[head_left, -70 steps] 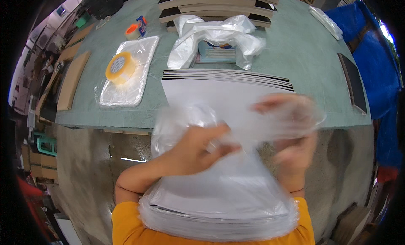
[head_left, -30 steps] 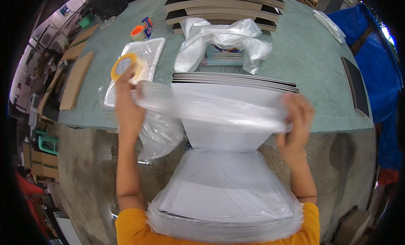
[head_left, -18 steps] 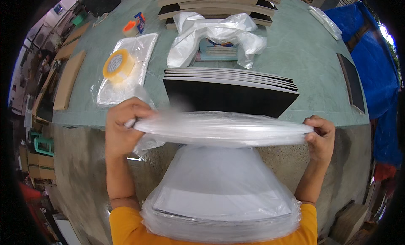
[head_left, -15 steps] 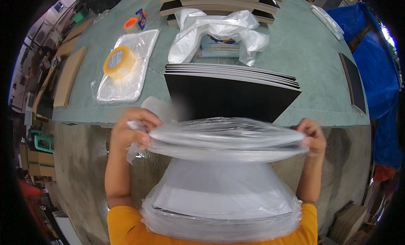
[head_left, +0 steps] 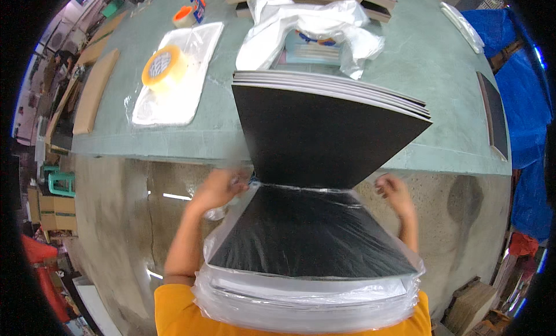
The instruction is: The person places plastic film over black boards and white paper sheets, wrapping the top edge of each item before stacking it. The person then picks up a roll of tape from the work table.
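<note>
A stack of black boards with pale edges [head_left: 324,127] stands tilted at the table's near edge. Its lower part is inside a clear plastic bag [head_left: 301,234], whose mouth crosses the boards as a shiny line. My left hand [head_left: 220,188], partly blurred, is closed beside the bag's left edge, with a piece of clear plastic [head_left: 214,213] hanging from it. To the right of the bag, my right hand [head_left: 394,191] has its fingers curled in and appears to hold nothing. Below the bagged boards, more plastic-wrapped white sheets [head_left: 307,295] lie against my body.
On the green table [head_left: 197,145], a roll of clear tape [head_left: 164,68] rests on flat plastic bags [head_left: 197,75]. A tape dispenser [head_left: 188,15] is farther back. Crumpled white plastic [head_left: 266,38] and stacked boards [head_left: 370,9] lie beyond. A dark board [head_left: 492,116] sits at the right edge.
The bag's mouth, stretched between both hands before, now lies around the lower boards. My right hand has let go of it, and both hands have moved inward.
</note>
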### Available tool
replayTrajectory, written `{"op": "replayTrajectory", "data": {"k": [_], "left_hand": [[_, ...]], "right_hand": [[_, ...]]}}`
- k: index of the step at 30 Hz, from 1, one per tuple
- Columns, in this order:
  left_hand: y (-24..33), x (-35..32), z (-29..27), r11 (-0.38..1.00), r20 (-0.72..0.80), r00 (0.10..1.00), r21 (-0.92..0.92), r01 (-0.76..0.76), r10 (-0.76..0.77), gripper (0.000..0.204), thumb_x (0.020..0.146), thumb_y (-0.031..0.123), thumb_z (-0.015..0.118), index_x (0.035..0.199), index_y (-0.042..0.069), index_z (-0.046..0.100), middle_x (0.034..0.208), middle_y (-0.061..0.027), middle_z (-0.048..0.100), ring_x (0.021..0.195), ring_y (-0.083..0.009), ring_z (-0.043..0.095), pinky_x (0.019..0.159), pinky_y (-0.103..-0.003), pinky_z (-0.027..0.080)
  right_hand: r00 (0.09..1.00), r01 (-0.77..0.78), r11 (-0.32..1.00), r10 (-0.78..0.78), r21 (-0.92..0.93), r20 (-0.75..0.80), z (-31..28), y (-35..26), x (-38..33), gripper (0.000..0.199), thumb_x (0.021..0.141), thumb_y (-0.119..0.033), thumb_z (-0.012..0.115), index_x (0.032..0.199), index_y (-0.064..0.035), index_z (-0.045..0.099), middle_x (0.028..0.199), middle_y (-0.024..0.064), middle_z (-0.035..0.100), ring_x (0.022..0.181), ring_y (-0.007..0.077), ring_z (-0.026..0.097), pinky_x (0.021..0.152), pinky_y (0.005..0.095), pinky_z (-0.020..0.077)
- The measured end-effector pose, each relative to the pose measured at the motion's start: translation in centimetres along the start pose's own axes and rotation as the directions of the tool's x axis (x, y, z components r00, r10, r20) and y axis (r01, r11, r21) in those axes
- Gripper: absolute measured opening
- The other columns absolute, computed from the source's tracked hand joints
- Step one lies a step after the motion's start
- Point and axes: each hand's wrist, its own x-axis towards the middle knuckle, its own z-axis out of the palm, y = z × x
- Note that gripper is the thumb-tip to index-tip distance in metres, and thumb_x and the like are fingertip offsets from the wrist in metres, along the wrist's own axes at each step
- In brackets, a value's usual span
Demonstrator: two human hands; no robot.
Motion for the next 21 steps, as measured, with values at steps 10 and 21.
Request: {"op": "replayTrajectory", "data": {"k": [10, 21], "left_hand": [[1.8, 2.4, 9.1, 0.959, 0.449, 0.863, -0.255, -0.123, 0.230, 0.036, 0.082, 0.038, 0.052, 0.104, 0.010, 0.051, 0.105, -0.0142, 0.051, 0.101, -0.0293, 0.049, 0.086, -0.038, 0.037], [14.4, 6.2, -1.3, 0.598, -0.202, 0.843, -0.624, -0.503, 0.499, 0.065, 0.076, 0.026, 0.062, 0.127, 0.002, 0.030, 0.112, -0.0091, 0.043, 0.103, -0.0158, 0.044, 0.089, -0.028, 0.034]], "right_hand": [[0.607, 0.516, 0.804, -0.098, -0.297, 0.789, 7.8, -1.1, -1.2, 0.067, 0.085, -0.055, 0.030, 0.128, -0.0036, 0.035, 0.136, 0.0165, 0.026, 0.129, 0.0303, 0.016, 0.103, 0.0419, 0.0144], [0.833, 0.284, 0.899, -0.404, 0.334, 0.378, 7.7, -15.1, -1.9, 0.030, 0.078, -0.021, 0.061, 0.101, -0.0023, 0.053, 0.094, 0.0065, 0.058, 0.084, 0.0138, 0.054, 0.076, 0.0282, 0.0430]]}}
